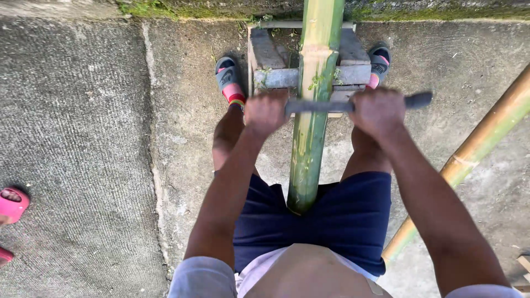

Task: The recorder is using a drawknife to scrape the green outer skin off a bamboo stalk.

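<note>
A green bamboo pole (311, 127) runs from between my legs away from me and rests on a small wooden stand (270, 63). A dark metal blade (317, 106) lies crosswise over the pole. My left hand (266, 110) grips its left end. My right hand (378, 110) grips the right part, and the dark handle tip (418, 100) sticks out past it. Both fists are closed on the tool, one on each side of the pole.
A second bamboo pole (475, 146) lies diagonally on the concrete at the right. My feet in sandals (227, 77) flank the stand. Another person's pink sandal (12, 204) shows at the left edge. A mossy kerb (165, 8) runs along the top.
</note>
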